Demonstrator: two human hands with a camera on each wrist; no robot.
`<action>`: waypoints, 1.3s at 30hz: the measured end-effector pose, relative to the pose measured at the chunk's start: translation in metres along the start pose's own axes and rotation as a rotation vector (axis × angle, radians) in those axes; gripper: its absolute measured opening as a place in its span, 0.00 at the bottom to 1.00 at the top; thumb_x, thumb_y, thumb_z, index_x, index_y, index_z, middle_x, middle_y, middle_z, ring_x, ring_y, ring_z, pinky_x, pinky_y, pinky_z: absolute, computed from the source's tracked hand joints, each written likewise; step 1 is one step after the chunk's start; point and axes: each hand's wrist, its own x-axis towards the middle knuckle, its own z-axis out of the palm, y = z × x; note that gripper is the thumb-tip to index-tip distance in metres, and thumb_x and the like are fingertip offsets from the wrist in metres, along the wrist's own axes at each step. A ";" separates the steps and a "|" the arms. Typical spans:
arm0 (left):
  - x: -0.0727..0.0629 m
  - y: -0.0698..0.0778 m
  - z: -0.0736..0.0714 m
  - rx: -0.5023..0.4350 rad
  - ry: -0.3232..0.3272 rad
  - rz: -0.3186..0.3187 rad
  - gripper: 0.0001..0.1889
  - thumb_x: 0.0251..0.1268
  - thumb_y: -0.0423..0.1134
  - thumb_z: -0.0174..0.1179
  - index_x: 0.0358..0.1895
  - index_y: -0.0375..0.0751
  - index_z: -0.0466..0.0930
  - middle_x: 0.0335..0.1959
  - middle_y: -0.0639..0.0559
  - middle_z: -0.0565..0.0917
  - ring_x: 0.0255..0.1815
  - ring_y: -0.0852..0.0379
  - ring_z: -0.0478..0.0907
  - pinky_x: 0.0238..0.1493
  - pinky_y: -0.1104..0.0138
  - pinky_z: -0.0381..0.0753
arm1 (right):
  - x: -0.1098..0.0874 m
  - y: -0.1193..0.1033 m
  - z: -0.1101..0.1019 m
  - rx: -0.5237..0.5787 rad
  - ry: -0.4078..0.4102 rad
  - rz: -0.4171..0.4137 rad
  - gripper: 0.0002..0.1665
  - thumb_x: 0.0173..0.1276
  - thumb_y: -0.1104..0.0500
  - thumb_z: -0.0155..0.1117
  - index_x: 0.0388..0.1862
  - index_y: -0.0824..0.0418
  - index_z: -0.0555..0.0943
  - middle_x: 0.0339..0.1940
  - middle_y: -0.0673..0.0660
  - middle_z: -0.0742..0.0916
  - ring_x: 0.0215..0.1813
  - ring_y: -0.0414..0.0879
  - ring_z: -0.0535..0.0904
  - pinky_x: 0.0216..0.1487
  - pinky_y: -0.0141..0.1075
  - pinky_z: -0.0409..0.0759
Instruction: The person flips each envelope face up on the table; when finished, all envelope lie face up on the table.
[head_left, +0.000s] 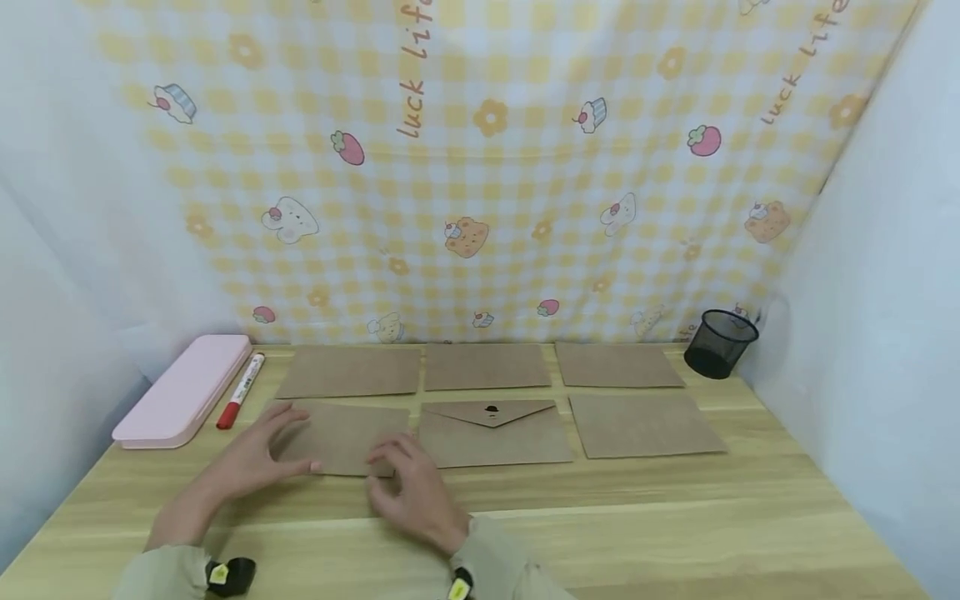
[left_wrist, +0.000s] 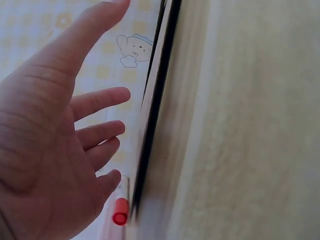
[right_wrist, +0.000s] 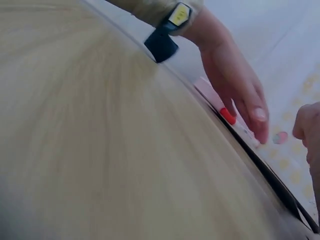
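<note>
My left hand (head_left: 258,454) is over the left end of a brown paper envelope (head_left: 345,433) in the front row, thumb and fingers spread apart. The left wrist view shows this palm (left_wrist: 45,150) with loosely bent fingers and nothing in it. At the same envelope's right end is my right hand (head_left: 416,492), its fingers loosely bent, fingertips right by the lower right corner. Only part of the right hand (right_wrist: 312,140) shows in the right wrist view. Beside it lies a middle envelope (head_left: 487,442) with its pointed flap up and a small black hat print.
Several more brown envelopes lie flat: a back row with a left envelope (head_left: 348,372), and a front right envelope (head_left: 645,427). A pink case (head_left: 183,392) and a red-capped marker (head_left: 242,390) are at left. A black mesh cup (head_left: 720,343) stands back right.
</note>
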 end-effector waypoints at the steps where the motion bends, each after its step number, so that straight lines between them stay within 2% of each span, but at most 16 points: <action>1: -0.001 -0.002 0.001 -0.009 -0.005 -0.006 0.43 0.47 0.56 0.69 0.62 0.32 0.66 0.66 0.27 0.55 0.61 0.24 0.56 0.50 0.33 0.60 | 0.003 -0.004 0.005 -0.025 -0.011 0.000 0.15 0.59 0.60 0.62 0.46 0.60 0.78 0.51 0.54 0.78 0.57 0.41 0.70 0.60 0.37 0.66; 8: -0.004 -0.004 0.007 -0.027 -0.020 -0.015 0.45 0.46 0.57 0.69 0.62 0.29 0.64 0.66 0.24 0.54 0.63 0.24 0.53 0.54 0.35 0.57 | 0.010 -0.011 0.017 -0.291 -0.118 0.103 0.37 0.51 0.44 0.69 0.57 0.58 0.72 0.59 0.55 0.73 0.63 0.45 0.66 0.65 0.46 0.59; 11: 0.000 -0.003 0.008 -0.021 -0.005 -0.006 0.45 0.45 0.57 0.70 0.62 0.30 0.65 0.66 0.25 0.54 0.62 0.24 0.53 0.54 0.35 0.57 | 0.010 -0.010 0.016 -0.364 -0.171 0.113 0.42 0.51 0.39 0.68 0.60 0.59 0.70 0.59 0.55 0.73 0.63 0.46 0.66 0.65 0.49 0.57; 15: 0.005 -0.003 0.007 -0.017 0.001 0.002 0.45 0.44 0.55 0.71 0.62 0.30 0.65 0.66 0.25 0.54 0.63 0.25 0.54 0.54 0.35 0.58 | 0.011 -0.009 0.015 -0.380 -0.204 0.121 0.39 0.55 0.39 0.66 0.59 0.60 0.71 0.58 0.53 0.75 0.62 0.45 0.67 0.66 0.44 0.58; 23: 0.002 -0.005 0.007 -0.033 -0.013 -0.006 0.45 0.43 0.54 0.72 0.62 0.29 0.65 0.66 0.25 0.54 0.63 0.25 0.52 0.54 0.36 0.57 | 0.012 -0.011 0.017 -0.354 -0.244 0.134 0.35 0.60 0.41 0.62 0.59 0.61 0.71 0.57 0.52 0.74 0.62 0.45 0.67 0.65 0.38 0.60; 32: 0.002 -0.008 0.009 -0.051 -0.029 -0.005 0.45 0.43 0.54 0.72 0.62 0.30 0.65 0.66 0.25 0.54 0.64 0.26 0.52 0.55 0.36 0.56 | 0.012 -0.011 0.020 -0.374 -0.289 0.188 0.36 0.62 0.40 0.59 0.62 0.60 0.70 0.62 0.55 0.73 0.68 0.50 0.61 0.67 0.41 0.56; 39: 0.002 -0.009 0.010 -0.045 -0.025 -0.002 0.44 0.43 0.54 0.72 0.61 0.30 0.65 0.65 0.25 0.55 0.63 0.25 0.53 0.55 0.37 0.57 | 0.012 -0.010 0.020 -0.412 -0.292 0.168 0.31 0.64 0.40 0.57 0.59 0.57 0.73 0.61 0.54 0.74 0.67 0.49 0.63 0.67 0.39 0.57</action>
